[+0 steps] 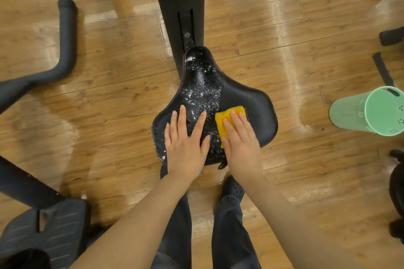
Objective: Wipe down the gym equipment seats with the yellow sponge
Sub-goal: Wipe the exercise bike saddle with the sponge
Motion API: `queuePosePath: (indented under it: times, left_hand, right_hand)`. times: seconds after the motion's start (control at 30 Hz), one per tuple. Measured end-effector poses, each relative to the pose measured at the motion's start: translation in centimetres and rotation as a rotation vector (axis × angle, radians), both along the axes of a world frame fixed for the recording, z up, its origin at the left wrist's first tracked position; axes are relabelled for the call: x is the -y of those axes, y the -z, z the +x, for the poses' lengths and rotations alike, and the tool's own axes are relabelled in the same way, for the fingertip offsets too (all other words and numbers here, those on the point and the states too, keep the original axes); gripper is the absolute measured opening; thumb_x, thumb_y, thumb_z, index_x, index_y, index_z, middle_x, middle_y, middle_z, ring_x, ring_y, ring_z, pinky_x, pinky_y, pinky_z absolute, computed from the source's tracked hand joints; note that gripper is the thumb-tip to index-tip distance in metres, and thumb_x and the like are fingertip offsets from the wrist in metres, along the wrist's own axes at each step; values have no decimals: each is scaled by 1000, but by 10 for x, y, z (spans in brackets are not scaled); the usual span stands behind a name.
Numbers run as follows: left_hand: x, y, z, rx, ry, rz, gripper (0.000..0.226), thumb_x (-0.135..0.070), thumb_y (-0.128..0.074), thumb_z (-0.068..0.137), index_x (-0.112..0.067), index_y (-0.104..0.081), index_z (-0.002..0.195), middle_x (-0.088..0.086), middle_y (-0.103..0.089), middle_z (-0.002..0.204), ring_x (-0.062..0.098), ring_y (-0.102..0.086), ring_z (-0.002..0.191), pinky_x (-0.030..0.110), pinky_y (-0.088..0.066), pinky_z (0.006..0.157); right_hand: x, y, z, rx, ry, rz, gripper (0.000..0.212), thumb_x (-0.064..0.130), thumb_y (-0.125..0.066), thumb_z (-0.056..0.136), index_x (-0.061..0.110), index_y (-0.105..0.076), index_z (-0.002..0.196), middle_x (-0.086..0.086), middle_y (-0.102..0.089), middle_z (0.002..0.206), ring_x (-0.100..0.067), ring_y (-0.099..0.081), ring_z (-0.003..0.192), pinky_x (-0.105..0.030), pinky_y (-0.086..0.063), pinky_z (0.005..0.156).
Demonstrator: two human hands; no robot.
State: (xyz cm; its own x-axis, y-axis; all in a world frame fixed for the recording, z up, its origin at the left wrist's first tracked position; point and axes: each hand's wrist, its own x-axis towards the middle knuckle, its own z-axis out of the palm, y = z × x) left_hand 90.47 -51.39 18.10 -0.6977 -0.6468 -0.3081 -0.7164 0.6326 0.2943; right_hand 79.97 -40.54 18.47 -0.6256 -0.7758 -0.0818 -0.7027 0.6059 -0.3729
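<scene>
Above the wood floor [109,98], the right hand [241,144] pressed the yellow sponge [225,118] flat-fingered; suds lay leftward and forward along the bike saddle [207,85], the left hand [185,148] splayed flat.

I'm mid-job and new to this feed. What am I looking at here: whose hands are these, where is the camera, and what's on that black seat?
There is one picture, taken by a camera on the person's head, looking down. No robot: these are a person's two bare hands. The black shape in the middle is an exercise bike saddle, speckled with white foam or spray on its left and middle parts. The left hand lies flat on the saddle, fingers straight. The right hand presses a yellow sponge onto the saddle's right side, which looks cleaner. Below are the person's legs. A mint green bucket stands on the wooden floor to the right.
</scene>
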Motion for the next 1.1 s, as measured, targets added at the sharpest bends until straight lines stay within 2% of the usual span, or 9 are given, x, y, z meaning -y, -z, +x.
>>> queuePosePath:
  times: [0.17, 0.33, 0.37, 0.43, 0.5, 0.6, 0.73, 0.9, 1.1]
  left_hand:
    - [1, 1, 2, -7, 11, -25, 56, -48, -32, 95, -39, -21, 148, 10, -6, 160, 30, -3, 148, 46, -4, 116]
    - [1, -2, 0, -26, 2, 13, 57, -44, -43, 95, -39, -23, 148, 9, -4, 160, 29, 0, 148, 47, -4, 117]
    - [2, -2, 1, -25, 2, 31, 56, -43, -43, 96, -39, -23, 148, 8, -4, 160, 28, 1, 148, 47, -4, 117]
    - [5, -3, 2, -11, 9, 47, 53, -45, -39, 97, -40, -24, 147, 8, -5, 160, 29, -1, 148, 49, -8, 116]
    - [8, -8, 2, 6, 23, 1, 49, -47, -30, 96, -39, -31, 145, 10, -14, 159, 31, -12, 146, 54, -16, 113]
    - [13, -19, -5, -59, 72, -74, 47, -45, -29, 95, -35, -43, 139, 11, -26, 154, 30, -25, 140, 56, -17, 112]
    - [17, -32, -42, -188, 277, -35, 47, -41, -32, 97, -27, -40, 142, 11, -27, 154, 28, -24, 142, 48, -16, 114]
    - [4, -24, -94, -19, 463, 11, 58, -51, -34, 97, -30, -24, 150, 6, -6, 161, 25, 1, 148, 39, 2, 118]
    - [-13, -19, -73, -35, 424, -1, 59, -46, -40, 96, -24, -27, 149, 3, -11, 161, 22, -3, 149, 37, -5, 120]
  right_hand:
    - [49, 2, -35, 76, 211, 12, 45, 22, -49, 97, 6, -46, 138, -13, -37, 150, -29, -26, 142, -44, -26, 116]
    - [34, -12, -23, 179, 154, -67, 49, 38, -39, 99, 11, -46, 139, -9, -34, 152, -22, -22, 144, -38, -22, 117]
    - [28, -18, -22, 238, 159, -136, 46, 35, -39, 99, 12, -47, 138, -6, -34, 152, -17, -23, 143, -34, -24, 116]
    - [18, -29, -27, 314, 220, -254, 40, 22, -42, 99, 15, -46, 139, -2, -31, 153, -2, -25, 139, -13, -26, 107]
    - [11, -35, -37, 282, 252, -304, 43, 7, -45, 95, 15, -47, 137, -4, -25, 154, -4, -28, 138, -5, -24, 103]
    - [-2, -28, -51, 161, 249, -203, 43, 7, -51, 92, 13, -50, 134, -12, -29, 152, -24, -30, 139, -30, -27, 111]
    - [-29, -7, -59, 143, 259, -84, 43, 15, -50, 92, 11, -50, 135, -15, -36, 149, -30, -35, 136, -49, -33, 109]
    - [-44, 4, -60, 217, 237, -94, 45, 17, -41, 96, 14, -43, 141, -12, -31, 152, -26, -27, 142, -43, -28, 114]
    - [-47, 7, -63, 223, 211, -94, 46, 22, -44, 97, 17, -41, 142, -10, -29, 154, -24, -25, 143, -37, -26, 114]
